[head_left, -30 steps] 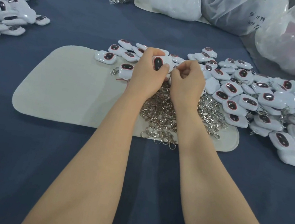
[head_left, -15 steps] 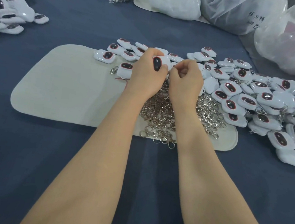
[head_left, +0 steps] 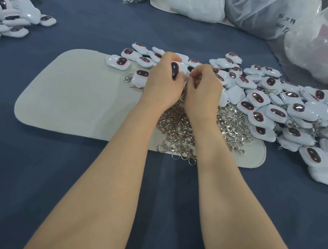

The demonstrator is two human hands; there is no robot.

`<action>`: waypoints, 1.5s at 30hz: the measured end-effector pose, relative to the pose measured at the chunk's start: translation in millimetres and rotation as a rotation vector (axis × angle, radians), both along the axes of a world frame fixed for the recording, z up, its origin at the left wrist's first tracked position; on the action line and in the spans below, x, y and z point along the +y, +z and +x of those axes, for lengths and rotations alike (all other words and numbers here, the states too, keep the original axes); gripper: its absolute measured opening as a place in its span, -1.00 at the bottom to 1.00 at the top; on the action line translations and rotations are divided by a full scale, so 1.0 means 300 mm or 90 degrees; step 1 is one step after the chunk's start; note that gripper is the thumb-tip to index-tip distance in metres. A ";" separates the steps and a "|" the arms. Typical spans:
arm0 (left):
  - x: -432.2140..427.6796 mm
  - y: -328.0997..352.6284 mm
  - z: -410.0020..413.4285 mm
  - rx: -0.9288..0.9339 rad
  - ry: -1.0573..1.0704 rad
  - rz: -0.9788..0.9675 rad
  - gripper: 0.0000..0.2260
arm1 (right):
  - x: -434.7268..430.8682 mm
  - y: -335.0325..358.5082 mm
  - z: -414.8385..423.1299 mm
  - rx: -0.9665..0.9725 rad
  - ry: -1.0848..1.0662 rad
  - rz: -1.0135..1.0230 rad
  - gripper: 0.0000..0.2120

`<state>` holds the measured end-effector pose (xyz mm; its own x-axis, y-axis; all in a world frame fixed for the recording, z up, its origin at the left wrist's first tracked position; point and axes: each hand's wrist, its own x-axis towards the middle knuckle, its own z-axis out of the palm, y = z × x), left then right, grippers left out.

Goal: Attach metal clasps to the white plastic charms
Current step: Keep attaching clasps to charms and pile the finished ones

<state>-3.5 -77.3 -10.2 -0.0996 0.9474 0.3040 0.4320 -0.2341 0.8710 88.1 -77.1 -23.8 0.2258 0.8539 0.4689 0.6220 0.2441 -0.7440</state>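
Gripping one white charm (head_left: 176, 69) between thumb and curled fingers, the left hand (head_left: 163, 85) holds it clear of the mat (head_left: 70, 97), long axis near vertical, dark oval facing the camera. The right hand (head_left: 202, 90) sits just beside it, fingers curled into a tight pinch at the charm's right edge; whether that grip contains a clasp cannot be told. Loose clasps (head_left: 178, 130) lie heaped directly beneath both wrists. The charm pile (head_left: 283, 113) crowds the right side. Open room lies leftward across the mat and blue surface (head_left: 31, 170).
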 end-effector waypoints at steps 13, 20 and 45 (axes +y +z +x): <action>-0.011 0.068 -0.011 -0.531 -0.067 -0.192 -0.88 | -0.020 0.054 -0.014 0.165 0.080 0.022 -0.87; -0.013 0.074 -0.014 -0.663 -0.103 -0.289 -0.89 | -0.016 0.060 -0.018 0.268 0.054 0.029 -0.89; -0.010 0.052 0.006 -0.382 0.047 -0.073 -0.83 | -0.004 0.035 -0.012 0.152 0.068 -0.061 -0.89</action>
